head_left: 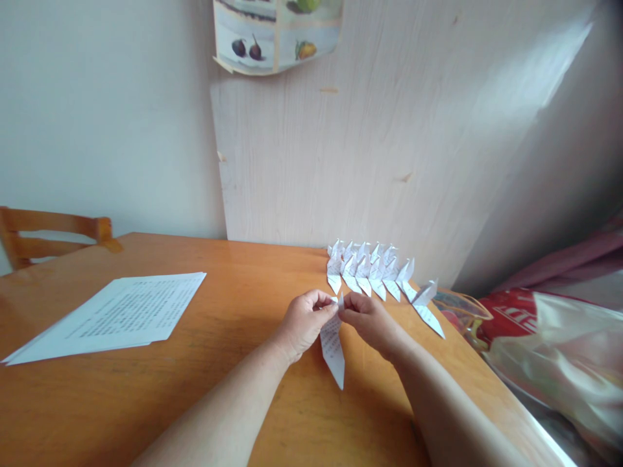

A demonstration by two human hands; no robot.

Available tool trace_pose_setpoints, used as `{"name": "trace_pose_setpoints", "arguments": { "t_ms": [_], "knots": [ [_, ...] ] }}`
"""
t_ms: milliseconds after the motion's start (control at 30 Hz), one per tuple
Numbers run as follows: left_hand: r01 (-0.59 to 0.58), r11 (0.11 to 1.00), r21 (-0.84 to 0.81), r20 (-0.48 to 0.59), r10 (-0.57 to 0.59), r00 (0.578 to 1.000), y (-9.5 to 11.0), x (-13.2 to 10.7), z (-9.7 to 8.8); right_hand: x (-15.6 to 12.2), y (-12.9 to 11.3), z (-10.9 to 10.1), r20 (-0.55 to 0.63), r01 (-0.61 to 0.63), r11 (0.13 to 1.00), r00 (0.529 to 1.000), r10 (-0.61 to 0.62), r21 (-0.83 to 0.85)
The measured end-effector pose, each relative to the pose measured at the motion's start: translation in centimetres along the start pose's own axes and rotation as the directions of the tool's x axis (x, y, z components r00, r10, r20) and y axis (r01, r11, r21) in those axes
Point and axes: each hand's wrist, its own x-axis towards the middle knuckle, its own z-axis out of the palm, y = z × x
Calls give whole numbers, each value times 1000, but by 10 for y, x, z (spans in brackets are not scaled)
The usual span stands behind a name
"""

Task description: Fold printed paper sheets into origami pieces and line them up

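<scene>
Between my two hands is a folded paper crane (333,347) made of white printed paper, one long pointed wing spread toward me over the table. My left hand (309,321) pinches its upper part from the left, thumb and forefinger pressed together. From the right, my right hand (368,319) pinches the paper's upright tip in the same way. The fingers hide most of the crane's body. Just beyond my hands stand several finished-looking paper cranes (363,267) in close rows. One more crane (428,310) sits apart to the right, near the table edge.
A stack of printed sheets (141,308) lies on the left of the wooden table (195,402). Behind it is a wooden chair (53,227). Plastic bags (559,350) lie beyond the right table edge. A fruit poster (277,39) hangs on the back wall.
</scene>
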Motion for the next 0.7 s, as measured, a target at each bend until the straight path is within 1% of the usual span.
{"name": "trace_pose_setpoints", "arguments": {
  "t_ms": [233, 333, 400, 467, 533, 567, 633, 700],
  "knots": [
    [-3, 1000, -12, 5, 3, 1000, 0, 0, 0, 0, 0, 1, 8, 1, 1000, 1000, -1, -18],
    [-11, 1000, -12, 4, 11, 1000, 0, 1, 0, 0, 0, 1, -10, 14, 1000, 1000, -14, -4],
    [-22, 1000, 4, -9, 22, 1000, 0, 1, 0, 0, 0, 1, -53, 42, 999, 998, -41, 14],
    [-29, 999, 40, -26, 31, 999, 0, 0, 0, 1, 0, 0, -151, 90, 996, 985, -87, 12],
    [-39, 994, 97, -38, 43, 998, 0, 0, 1, 0, -2, -1, -265, 132, 991, 956, -130, -10],
    [-49, 990, 131, -40, 54, 998, 0, 0, 1, -1, -3, -1, -299, 148, 989, 943, -147, -20],
    [-88, 975, 201, -45, 99, 994, -1, -1, 2, -4, -6, -1, -302, 183, 983, 935, -185, -34],
    [-151, 948, 280, -45, 170, 984, -2, -1, 2, -7, -9, 0, -251, 233, 971, 938, -240, -60]
  ]
}}
